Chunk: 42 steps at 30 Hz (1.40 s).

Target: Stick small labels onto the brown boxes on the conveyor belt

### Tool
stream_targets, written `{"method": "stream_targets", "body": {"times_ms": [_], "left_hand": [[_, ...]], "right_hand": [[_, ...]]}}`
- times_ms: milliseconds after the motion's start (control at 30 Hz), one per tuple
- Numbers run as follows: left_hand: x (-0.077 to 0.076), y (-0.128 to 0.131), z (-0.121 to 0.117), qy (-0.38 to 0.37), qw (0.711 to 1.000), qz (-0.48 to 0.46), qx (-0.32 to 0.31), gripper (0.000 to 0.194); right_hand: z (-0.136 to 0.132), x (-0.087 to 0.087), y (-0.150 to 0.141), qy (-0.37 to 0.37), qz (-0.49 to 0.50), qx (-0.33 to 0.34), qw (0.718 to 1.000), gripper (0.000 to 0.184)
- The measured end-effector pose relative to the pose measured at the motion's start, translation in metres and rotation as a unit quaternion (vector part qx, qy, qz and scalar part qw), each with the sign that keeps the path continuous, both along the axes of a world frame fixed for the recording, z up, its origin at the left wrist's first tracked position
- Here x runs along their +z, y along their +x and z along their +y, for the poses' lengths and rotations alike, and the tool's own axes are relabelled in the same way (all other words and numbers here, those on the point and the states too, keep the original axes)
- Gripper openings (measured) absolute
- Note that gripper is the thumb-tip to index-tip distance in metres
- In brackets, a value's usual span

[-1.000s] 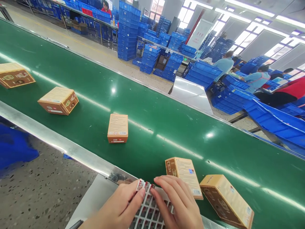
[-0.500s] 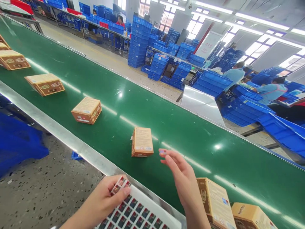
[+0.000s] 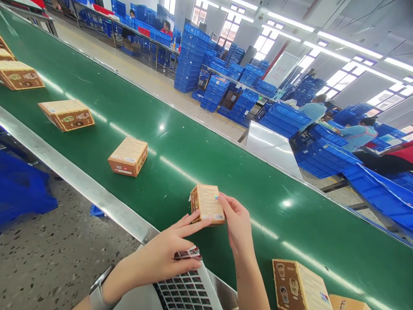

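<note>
The box (image 3: 206, 203) lies on the belt (image 3: 161, 189), printed panel facing up, between my two hands. A small shiny sticker (image 3: 216, 197) sits on that panel, near its right edge. Relative to my right hand (image 3: 238, 219), the box is directly to the left: thumb and forefinger are drawn together at the sticker and the panel edge. I cannot tell whether they grip the sticker or only press it. Relative to my left hand (image 3: 161, 256), the box is ahead and to the right; two extended fingers lie at its near edge. The same hand grasps the sheet (image 3: 187, 288) by its upper end, thumb on the printed side. The sheet hangs over the near rail (image 3: 77, 172), below the box and apart from it.

Farther along the belt, to the left, I register a second box (image 3: 127, 159) and a tilted box (image 3: 66, 115), both well apart from my hands. A brown box (image 3: 300, 286) lies at lower right. Beyond the belt stand blue crates (image 3: 192, 58); two co-workers in light blue sit at right.
</note>
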<state>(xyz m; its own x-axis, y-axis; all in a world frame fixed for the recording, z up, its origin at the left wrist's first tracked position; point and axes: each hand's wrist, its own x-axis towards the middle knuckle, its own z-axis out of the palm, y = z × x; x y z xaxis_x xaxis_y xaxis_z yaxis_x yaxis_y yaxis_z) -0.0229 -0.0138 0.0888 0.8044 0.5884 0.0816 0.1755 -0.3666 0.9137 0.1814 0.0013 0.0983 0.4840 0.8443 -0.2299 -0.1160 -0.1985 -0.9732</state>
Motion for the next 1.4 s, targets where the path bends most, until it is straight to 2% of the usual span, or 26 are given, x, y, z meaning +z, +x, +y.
{"method": "stream_targets", "body": {"times_ms": [233,367,667,800,867,967,1067,1100,1167,1200,1267,1333,1400], "left_hand": [[0.007,0.009,-0.007,-0.009,1.000,0.004,-0.012,0.040],[0.009,0.017,-0.008,0.002,1.000,0.000,-0.019,0.036],[0.006,0.031,-0.016,-0.004,0.999,-0.025,-0.028,0.032],[0.002,0.037,-0.018,-0.017,0.999,-0.029,-0.040,0.030],[0.002,0.039,-0.020,-0.028,0.998,-0.038,-0.041,0.026],[0.007,0.035,-0.026,-0.041,0.998,-0.041,-0.027,0.023],[0.014,0.024,-0.035,-0.073,0.996,-0.035,0.027,0.025],[0.016,0.021,-0.038,-0.087,0.995,-0.029,0.047,0.030],[0.017,0.016,-0.045,-0.106,0.990,-0.003,0.091,0.038],[0.016,0.014,-0.047,-0.108,0.988,0.010,0.112,0.040],[0.013,0.013,-0.052,-0.105,0.984,0.022,0.140,0.043],[0.008,0.013,-0.055,-0.100,0.984,-0.002,0.150,0.043],[0.006,0.014,-0.056,-0.098,0.984,-0.033,0.145,0.044]], "right_hand": [[-0.010,0.003,0.006,-0.018,-0.036,-0.025,0.999,0.048],[-0.015,0.000,0.010,-0.017,-0.066,-0.031,0.997,0.050],[-0.030,0.004,0.006,-0.006,-0.212,-0.066,0.975,0.036],[-0.026,0.000,0.019,-0.006,-0.249,-0.093,0.964,0.058],[-0.024,-0.001,0.031,-0.012,-0.257,-0.095,0.962,0.060],[-0.031,0.004,0.046,-0.013,-0.267,-0.100,0.958,0.051],[-0.056,0.016,0.045,0.009,-0.300,-0.092,0.949,0.041],[-0.067,0.020,0.041,0.025,-0.324,-0.073,0.943,0.036],[-0.087,0.025,0.030,0.082,-0.389,0.007,0.917,0.023],[-0.095,0.026,0.024,0.125,-0.428,0.062,0.893,0.016],[-0.105,0.024,0.011,0.220,-0.498,0.157,0.824,0.015],[-0.109,0.019,0.001,0.278,-0.548,0.191,0.766,0.019],[-0.108,0.014,-0.008,0.285,-0.571,0.180,0.749,0.019]]}}
